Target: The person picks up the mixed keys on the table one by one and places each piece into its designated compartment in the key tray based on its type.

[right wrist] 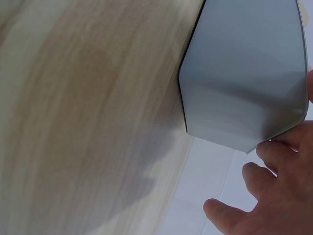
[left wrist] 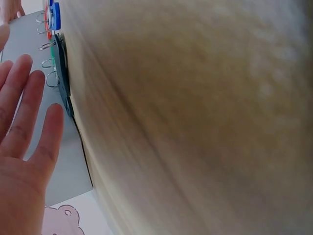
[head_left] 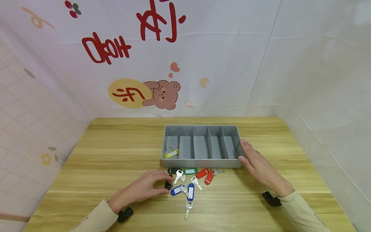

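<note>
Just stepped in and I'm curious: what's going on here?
A person's left grip is at a black key tag; whether it holds it is unclear. The right grip touches the right end of a gray tray. A yellow tag lies in the tray's leftmost compartment. Keys with blue, red and green tags lie on the table in front of it.

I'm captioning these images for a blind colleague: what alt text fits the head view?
A person's left hand is at a black plastic key tag beside silver metal keys with green, red and blue plastic tags on a wood-grain table; the right hand touches the right end of a grey, five-compartment tray, whose leftmost compartment holds a yellow plastic key tag.
</note>
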